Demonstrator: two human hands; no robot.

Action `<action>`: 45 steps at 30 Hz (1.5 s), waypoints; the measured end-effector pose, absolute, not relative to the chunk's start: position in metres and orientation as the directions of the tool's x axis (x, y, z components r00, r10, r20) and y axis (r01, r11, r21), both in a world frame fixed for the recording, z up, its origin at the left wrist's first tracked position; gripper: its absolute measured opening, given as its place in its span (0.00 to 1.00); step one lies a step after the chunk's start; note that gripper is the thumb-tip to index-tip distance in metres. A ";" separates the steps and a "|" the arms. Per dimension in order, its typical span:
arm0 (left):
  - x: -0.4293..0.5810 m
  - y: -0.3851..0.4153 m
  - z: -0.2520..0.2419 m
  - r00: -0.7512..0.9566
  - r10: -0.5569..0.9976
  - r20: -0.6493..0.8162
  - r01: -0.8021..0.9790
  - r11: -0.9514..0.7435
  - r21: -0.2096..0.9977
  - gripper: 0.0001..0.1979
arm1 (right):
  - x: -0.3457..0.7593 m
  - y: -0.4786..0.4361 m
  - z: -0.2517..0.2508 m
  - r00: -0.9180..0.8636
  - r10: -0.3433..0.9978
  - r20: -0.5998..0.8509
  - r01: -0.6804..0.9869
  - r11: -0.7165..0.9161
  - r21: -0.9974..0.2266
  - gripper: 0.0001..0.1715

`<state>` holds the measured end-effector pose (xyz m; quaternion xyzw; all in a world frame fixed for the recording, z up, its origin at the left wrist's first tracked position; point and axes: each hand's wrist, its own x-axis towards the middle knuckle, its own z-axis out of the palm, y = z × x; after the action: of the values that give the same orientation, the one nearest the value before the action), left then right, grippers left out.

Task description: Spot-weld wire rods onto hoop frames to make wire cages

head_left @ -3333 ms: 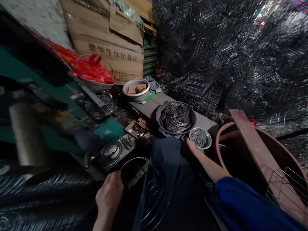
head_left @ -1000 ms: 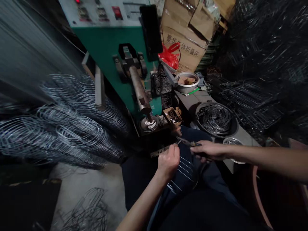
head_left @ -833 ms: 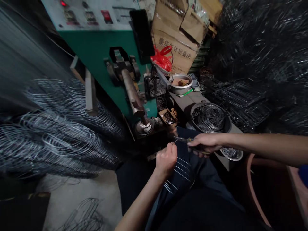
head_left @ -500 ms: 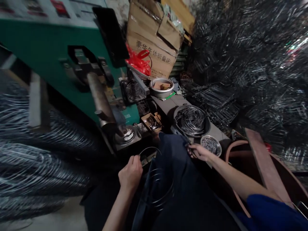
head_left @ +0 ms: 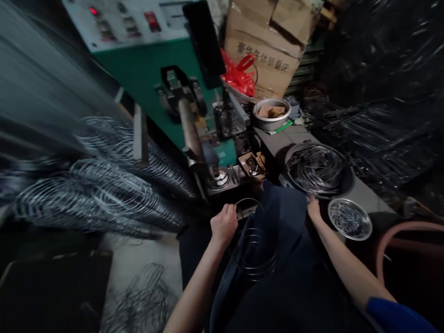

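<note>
My left hand (head_left: 225, 223) is closed, thumb and fingers pinched on the edge of a round wire frame (head_left: 255, 267). Several thin rings of this frame show over the dark cloth on my lap, and its upper arc (head_left: 250, 200) rises beside my fingers. My right hand (head_left: 314, 209) is at the near rim of a round pan (head_left: 350, 181) holding a tangled heap of wire pieces (head_left: 317, 167). Blur and shadow hide its fingertips, so I cannot make out a grip. Just right of that hand stands a metal bowl (head_left: 368, 226) of small metal parts (head_left: 348, 218).
Ahead on the left is a green machine (head_left: 138, 64) with a metal arm (head_left: 190, 129) above a small round plate (head_left: 218, 185). Stacked wire rings (head_left: 114, 194) stand at left. A brown tub (head_left: 381, 249) is at right, a cardboard box (head_left: 263, 51) behind.
The view has swung left, so the scene sits further right. My right hand has gone from beside the lap cloth to the pan's rim. My left hand keeps its hold on the wire frame.
</note>
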<state>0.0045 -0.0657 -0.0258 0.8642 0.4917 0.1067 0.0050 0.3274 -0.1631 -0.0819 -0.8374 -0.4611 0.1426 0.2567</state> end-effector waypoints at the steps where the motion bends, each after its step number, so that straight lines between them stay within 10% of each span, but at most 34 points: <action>1: 0.002 -0.065 -0.026 0.494 0.852 0.176 0.848 -0.517 0.121 0.15 | 0.319 -0.154 -0.080 0.521 0.852 0.059 0.724 -0.404 -0.560 0.25; 5: -0.005 -0.065 -0.028 0.458 0.875 0.160 0.856 -0.482 0.186 0.16 | 0.283 -0.119 -0.049 0.281 0.927 0.247 0.871 -0.139 -0.471 0.32; 9: -0.014 -0.068 -0.029 0.414 0.897 0.153 0.859 -0.441 0.260 0.15 | 0.264 -0.091 0.001 0.113 0.985 0.126 0.974 -0.085 -0.211 0.30; 19: -0.041 -0.052 -0.022 0.337 0.904 0.264 0.797 -0.423 0.432 0.13 | 0.192 -0.060 -0.029 -0.259 0.966 -0.009 0.610 0.156 -0.777 0.22; 23: -0.057 -0.028 -0.007 0.286 0.902 0.322 0.760 -0.419 0.497 0.13 | 0.182 -0.042 -0.002 -0.266 0.947 0.183 0.697 0.320 -0.642 0.21; 30: -0.059 -0.017 0.012 0.293 0.890 0.349 0.717 -0.446 0.536 0.12 | 0.173 -0.030 0.029 -0.264 0.964 0.007 0.907 0.251 -0.338 0.20; 45: -0.057 0.014 0.019 0.337 0.877 0.343 0.717 -0.475 0.511 0.13 | 0.164 -0.004 0.055 -0.256 0.964 -0.072 0.965 0.250 -0.081 0.16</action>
<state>-0.0566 0.0141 0.0190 0.8064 0.4940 0.2957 0.1354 0.1641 -0.0037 0.0547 -0.6101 -0.7905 0.0542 -0.0037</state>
